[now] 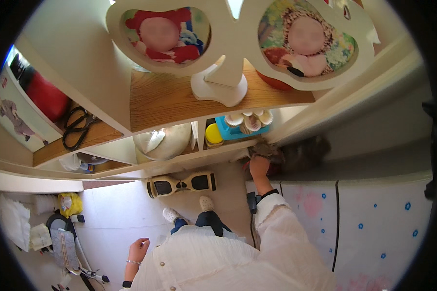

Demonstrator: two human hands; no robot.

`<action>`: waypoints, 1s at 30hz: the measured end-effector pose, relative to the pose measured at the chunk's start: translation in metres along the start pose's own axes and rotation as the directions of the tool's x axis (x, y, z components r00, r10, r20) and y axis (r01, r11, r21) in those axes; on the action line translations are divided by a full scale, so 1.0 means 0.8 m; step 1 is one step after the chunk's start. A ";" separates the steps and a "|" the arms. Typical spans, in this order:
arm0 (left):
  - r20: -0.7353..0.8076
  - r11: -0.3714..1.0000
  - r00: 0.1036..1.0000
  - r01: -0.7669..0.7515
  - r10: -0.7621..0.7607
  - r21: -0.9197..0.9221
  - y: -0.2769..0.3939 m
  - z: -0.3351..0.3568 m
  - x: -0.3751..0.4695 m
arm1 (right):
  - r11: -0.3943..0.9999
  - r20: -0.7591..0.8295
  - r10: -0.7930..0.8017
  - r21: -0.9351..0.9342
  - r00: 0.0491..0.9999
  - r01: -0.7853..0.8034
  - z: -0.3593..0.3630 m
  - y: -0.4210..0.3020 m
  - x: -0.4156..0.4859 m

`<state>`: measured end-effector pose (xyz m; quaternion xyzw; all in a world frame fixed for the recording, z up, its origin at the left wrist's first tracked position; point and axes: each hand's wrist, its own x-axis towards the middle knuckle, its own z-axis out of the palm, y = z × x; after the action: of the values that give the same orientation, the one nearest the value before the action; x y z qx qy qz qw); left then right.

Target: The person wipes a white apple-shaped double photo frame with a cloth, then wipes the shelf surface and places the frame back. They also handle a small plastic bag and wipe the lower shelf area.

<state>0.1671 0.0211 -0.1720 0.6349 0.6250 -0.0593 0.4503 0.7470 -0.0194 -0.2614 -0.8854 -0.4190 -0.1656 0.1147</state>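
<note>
My right hand point(260, 165) reaches down beside the right end of the white shelf unit point(236, 148). Its fingers are around a crumpled grey-brown cloth point(264, 148), which lies against the unit's lower edge; what the cloth covers cannot be made out. Just beyond it, a dark, blurred object point(306, 151) sits in the shadowed gap. My left hand point(140, 248) hangs low over the floor with loosely curled fingers and nothing seen in it.
A white photo stand point(220, 85) and black-handled scissors point(76, 129) occupy the shelves. Below are a yellow-lidded jar point(214, 135) and shells in a blue tray point(224, 132). A hoverboard point(181, 184) lies on the floor. White flowered panels point(382, 211) stand at right, a folded scooter point(63, 247) at left.
</note>
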 end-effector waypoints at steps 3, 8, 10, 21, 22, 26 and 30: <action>0.036 0.999 0.999 -0.021 0.022 -0.035 -0.002 0.006 0.004 | 0.999 -0.053 -0.036 0.001 0.998 0.036 -0.004 0.004 -0.003; -0.005 0.999 0.999 -0.033 0.032 -0.035 -0.006 -0.001 0.010 | 0.995 0.095 0.010 -0.096 0.995 -0.001 0.005 0.021 0.000; -0.015 0.997 1.000 -0.011 0.010 -0.073 -0.013 -0.002 0.009 | 0.992 0.083 0.029 -0.128 0.996 -0.018 0.015 0.012 0.001; 0.034 0.998 0.999 0.031 -0.028 -0.063 -0.031 -0.003 -0.003 | 0.996 0.217 -0.078 0.049 0.973 0.069 -0.005 -0.181 -0.039; 0.028 0.998 1.000 0.015 -0.013 -0.065 -0.030 -0.007 -0.005 | 0.990 0.075 -0.075 0.121 0.994 0.066 -0.009 -0.196 -0.042; -0.008 0.997 1.000 0.028 -0.029 -0.067 -0.045 -0.021 -0.017 | 0.940 0.221 -0.339 0.114 0.914 0.321 -0.025 -0.233 -0.046; -0.010 0.993 0.997 0.081 -0.082 -0.083 -0.086 -0.030 -0.033 | 0.934 0.649 -0.327 0.108 0.687 0.342 -0.032 -0.249 -0.052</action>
<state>0.0915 0.0042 -0.1752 0.5901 0.6555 -0.0474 0.4689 0.5619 0.0667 -0.2416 -0.7962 -0.5845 0.1337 -0.0814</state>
